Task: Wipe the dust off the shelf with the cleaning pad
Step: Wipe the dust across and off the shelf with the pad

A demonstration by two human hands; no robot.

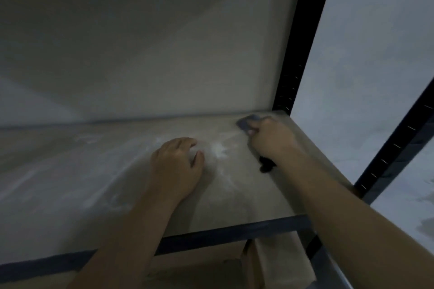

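Both hands are on the shelf board, set apart from each other. The right hand (272,138) is reached deep toward the back right corner with its fingers curled shut around the cleaning pad (249,122), a dark bluish-grey thing whose front edge pokes out beyond the knuckles and lies flat against the board; something dark (266,164) also shows under the wrist, though whether it is a strap, a handle or part of the pad I cannot tell through the blur. The left hand (178,166) lies nearer the front, palm down, fingers loosely spread and holding nothing — it looks to be bracing the body rather than working. So the pad sits at the far right end of the shelf (70,171), just beside the black upright post (296,54) and close to the back wall (141,54). What the next stroke turns on, as I judge it, is this: nearly all the unwiped board stretches away to the left of the pad, along the shelf's long axis, and pale smears of dust (219,150) lie between the two hands, nearer the right one. The right hand alone carries the pad, so a sweep leftward and toward the front rail (223,234) would meet that dust first — and the resting left hand lies in that path, so it would likely need to shift.
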